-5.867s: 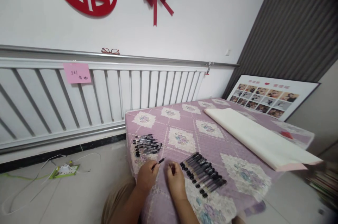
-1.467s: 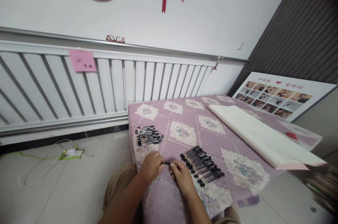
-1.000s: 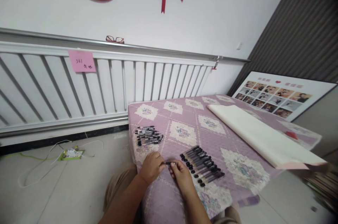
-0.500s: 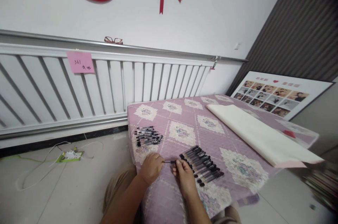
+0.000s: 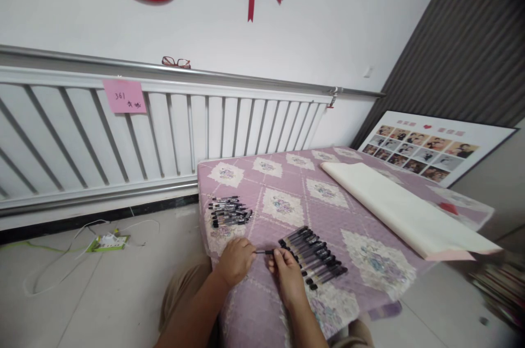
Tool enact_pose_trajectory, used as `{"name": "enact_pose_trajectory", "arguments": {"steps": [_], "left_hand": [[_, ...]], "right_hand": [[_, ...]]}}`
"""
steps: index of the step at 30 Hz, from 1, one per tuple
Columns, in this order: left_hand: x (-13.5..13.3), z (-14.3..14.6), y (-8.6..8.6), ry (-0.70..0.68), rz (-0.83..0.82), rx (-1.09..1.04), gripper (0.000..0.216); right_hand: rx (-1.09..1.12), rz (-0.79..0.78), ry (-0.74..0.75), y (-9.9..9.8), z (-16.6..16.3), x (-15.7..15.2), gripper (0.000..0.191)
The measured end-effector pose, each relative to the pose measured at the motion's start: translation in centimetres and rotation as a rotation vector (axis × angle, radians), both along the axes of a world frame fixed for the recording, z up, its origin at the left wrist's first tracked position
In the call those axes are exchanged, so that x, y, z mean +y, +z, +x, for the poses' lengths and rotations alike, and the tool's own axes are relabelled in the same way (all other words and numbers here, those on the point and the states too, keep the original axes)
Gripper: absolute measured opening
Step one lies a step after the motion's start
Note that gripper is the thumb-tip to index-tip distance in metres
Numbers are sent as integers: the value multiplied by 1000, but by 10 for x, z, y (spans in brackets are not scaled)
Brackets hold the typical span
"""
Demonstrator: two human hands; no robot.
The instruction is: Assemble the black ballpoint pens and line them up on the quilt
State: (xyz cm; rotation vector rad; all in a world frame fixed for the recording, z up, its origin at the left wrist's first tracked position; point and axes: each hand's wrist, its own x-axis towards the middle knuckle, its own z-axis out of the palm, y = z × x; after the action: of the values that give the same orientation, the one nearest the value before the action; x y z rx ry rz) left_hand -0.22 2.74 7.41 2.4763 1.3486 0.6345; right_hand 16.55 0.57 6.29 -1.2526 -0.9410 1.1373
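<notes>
Between my two hands a dark pen (image 5: 263, 251) lies level, just above the cloth. Its left end goes into the closed fingers of my left hand (image 5: 235, 261). At its black right end, my right hand (image 5: 286, 272) pinches it between thumb and fingers. Close by on the right is a row of black-capped pens (image 5: 314, 257), lying side by side at a slant. Farther back on the left, a looser pile of pens (image 5: 230, 212) rests near the cloth's edge. The pen's tips are hidden in my fingers.
The purple floral cloth (image 5: 287, 184) covers the surface under the pens. A folded cream sheet (image 5: 381, 206) lies at the right, with a photo board (image 5: 426, 145) behind it. A white radiator (image 5: 241, 123) lines the wall; a power strip (image 5: 109, 241) with cables sits on the floor.
</notes>
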Motion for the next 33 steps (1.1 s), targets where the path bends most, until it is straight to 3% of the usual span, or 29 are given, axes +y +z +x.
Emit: {"name": "enact_pose_trajectory", "arguments": {"steps": [9, 16, 22, 33], "left_hand": [[0, 1, -3, 78, 0, -25, 8], [1, 1, -2, -8, 6, -3, 18], [2, 1, -5, 39, 0, -29, 8], [3, 1, -7, -5, 13, -37, 15]], "right_hand": [[-43, -8, 11, 0, 1, -1, 36], [30, 2, -5, -5, 2, 1, 35], [22, -12, -15, -5, 2, 1, 37], [66, 4, -41, -4, 1, 0, 37]]}}
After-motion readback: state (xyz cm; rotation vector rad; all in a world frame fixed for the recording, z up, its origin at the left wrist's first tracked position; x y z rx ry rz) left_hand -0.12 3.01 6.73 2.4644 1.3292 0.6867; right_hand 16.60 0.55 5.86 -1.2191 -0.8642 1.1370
